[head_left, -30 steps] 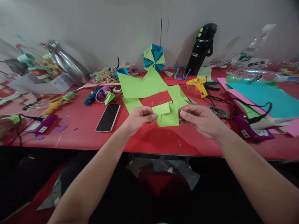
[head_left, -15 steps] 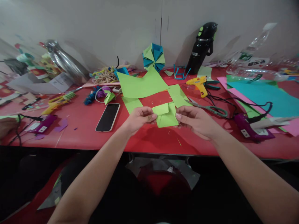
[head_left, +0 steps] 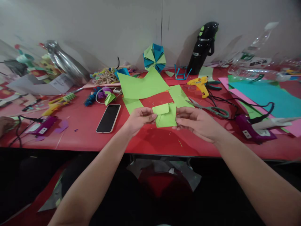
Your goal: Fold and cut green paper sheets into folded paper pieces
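A small piece of folded light-green paper (head_left: 166, 119) is held just above the red table, with a flap turned over along its top left. My left hand (head_left: 143, 119) pinches its left edge between thumb and fingers. At the right edge, my right hand (head_left: 196, 122) has its thumb in front and fingertips curled behind and beneath the paper. Beyond my hands lie a large green sheet (head_left: 143, 84) with a curved cut and a smaller green piece (head_left: 180, 95). Grey-handled scissors (head_left: 215, 110) rest beside my right hand.
A phone (head_left: 108, 118) lies to the left. A yellow glue gun (head_left: 199, 86), a black flask (head_left: 203, 47) and coloured sheets (head_left: 265, 94) are at the right. A blue-and-green paper ball (head_left: 154, 58) stands by the wall. Another person's hand (head_left: 6, 124) shows at far left.
The folded paper has shifted slightly left and its right edge now sits nearer my right fingertips. My right thumb has slid toward that edge. The other person's hand at far left moved a little.
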The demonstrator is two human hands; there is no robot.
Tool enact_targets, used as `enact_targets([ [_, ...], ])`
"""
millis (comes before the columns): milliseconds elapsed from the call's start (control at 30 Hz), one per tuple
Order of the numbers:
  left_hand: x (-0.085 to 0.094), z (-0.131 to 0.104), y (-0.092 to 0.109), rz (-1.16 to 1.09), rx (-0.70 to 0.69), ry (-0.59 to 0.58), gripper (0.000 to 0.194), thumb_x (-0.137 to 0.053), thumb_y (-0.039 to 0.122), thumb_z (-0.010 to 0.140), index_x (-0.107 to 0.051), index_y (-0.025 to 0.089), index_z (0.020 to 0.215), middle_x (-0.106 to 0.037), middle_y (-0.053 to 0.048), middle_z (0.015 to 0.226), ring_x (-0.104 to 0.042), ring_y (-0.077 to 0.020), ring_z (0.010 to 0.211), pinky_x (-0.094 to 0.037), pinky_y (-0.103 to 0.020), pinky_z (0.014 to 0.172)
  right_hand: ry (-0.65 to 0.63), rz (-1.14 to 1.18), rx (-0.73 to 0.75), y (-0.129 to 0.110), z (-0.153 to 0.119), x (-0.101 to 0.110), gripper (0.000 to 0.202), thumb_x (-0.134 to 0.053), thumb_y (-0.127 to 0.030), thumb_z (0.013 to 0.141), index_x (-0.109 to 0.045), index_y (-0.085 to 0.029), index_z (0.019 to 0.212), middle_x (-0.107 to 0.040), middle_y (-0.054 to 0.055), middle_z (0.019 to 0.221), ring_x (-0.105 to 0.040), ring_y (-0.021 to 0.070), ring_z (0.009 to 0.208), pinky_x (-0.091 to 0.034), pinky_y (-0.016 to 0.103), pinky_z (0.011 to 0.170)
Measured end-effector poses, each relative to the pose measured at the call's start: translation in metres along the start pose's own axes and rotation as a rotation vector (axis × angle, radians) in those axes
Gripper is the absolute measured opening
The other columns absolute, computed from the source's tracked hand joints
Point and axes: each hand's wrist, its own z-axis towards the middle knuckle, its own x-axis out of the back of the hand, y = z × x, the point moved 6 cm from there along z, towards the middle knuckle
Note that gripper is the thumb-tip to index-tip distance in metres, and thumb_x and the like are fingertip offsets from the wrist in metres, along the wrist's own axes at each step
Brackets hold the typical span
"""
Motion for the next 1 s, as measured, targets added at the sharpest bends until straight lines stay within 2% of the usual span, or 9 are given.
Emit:
enact_targets([
  [167,0.001,0.002,0.006,0.047,-0.063,-0.012,0.031,-0.091,0.033,0.064,-0.066,0.016,0.072,-0.066,0.001,0.066,-0.063,-0.0099,0.062,-0.056,-0.023,0.064,0.039,-0.092,0.019,-0.002,0.0,0.001,0.03,-0.083,-0.034,0.08,-0.072,-0.02,0.105,-0.076,0.004,0.091,-0.074,0.0167,0.074,-0.062,0.034,0.075],
  [333,0.0,0.002,0.011,0.108,-0.146,0.012,0.031,-0.091,0.032,0.063,-0.065,0.017,0.071,-0.067,0.001,0.07,-0.062,-0.0109,0.065,-0.053,-0.025,0.068,0.072,-0.37,0.146,-0.013,0.001,0.0,0.024,-0.074,-0.044,0.087,-0.073,-0.02,0.088,-0.069,0.001,0.073,-0.067,0.0136,0.066,-0.056,0.029,0.069],
  [467,-0.003,-0.001,0.017,0.22,-0.267,0.026,0.028,-0.086,0.032,0.068,-0.063,0.018,0.069,-0.064,0.002,0.068,-0.059,-0.0111,0.064,-0.049,-0.026,0.065,0.11,-0.582,0.235,-0.021,0.0,-0.002,0.032,-0.064,-0.045,0.094,-0.068,-0.02,0.075,-0.063,0.0,0.066,-0.058,0.0127,0.063,-0.049,0.027,0.064],
  [567,-0.004,-0.003,0.019,0.293,-0.318,0.044,0.025,-0.084,0.031,0.069,-0.062,0.018,0.069,-0.063,0.002,0.068,-0.058,-0.0117,0.065,-0.048,-0.026,0.065,0.167,-0.643,0.283,-0.024,-0.002,-0.001,0.03,-0.064,-0.044,0.094,-0.068,-0.02,0.077,-0.064,0.001,0.07,-0.057,0.0144,0.067,-0.047,0.028,0.063],
  [767,-0.001,-0.001,0.019,0.243,-0.301,0.061,0.027,-0.085,0.032,0.069,-0.063,0.017,0.072,-0.061,0.003,0.069,-0.056,-0.0105,0.065,-0.048,-0.025,0.066,0.164,-0.583,0.339,-0.024,-0.003,0.001,0.017,-0.071,-0.037,0.089,-0.073,-0.022,0.096,-0.075,0.004,0.092,-0.068,0.0192,0.082,-0.054,0.033,0.077],
  [1000,-0.006,-0.004,0.015,0.264,-0.254,-0.041,0.029,-0.087,0.034,0.07,-0.063,0.017,0.074,-0.063,0.001,0.071,-0.061,-0.0128,0.068,-0.05,-0.027,0.069,0.229,-0.616,0.389,-0.024,-0.003,0.003,0.016,-0.073,-0.039,0.087,-0.072,-0.022,0.089,-0.074,0.004,0.086,-0.067,0.0191,0.078,-0.055,0.033,0.073],
])
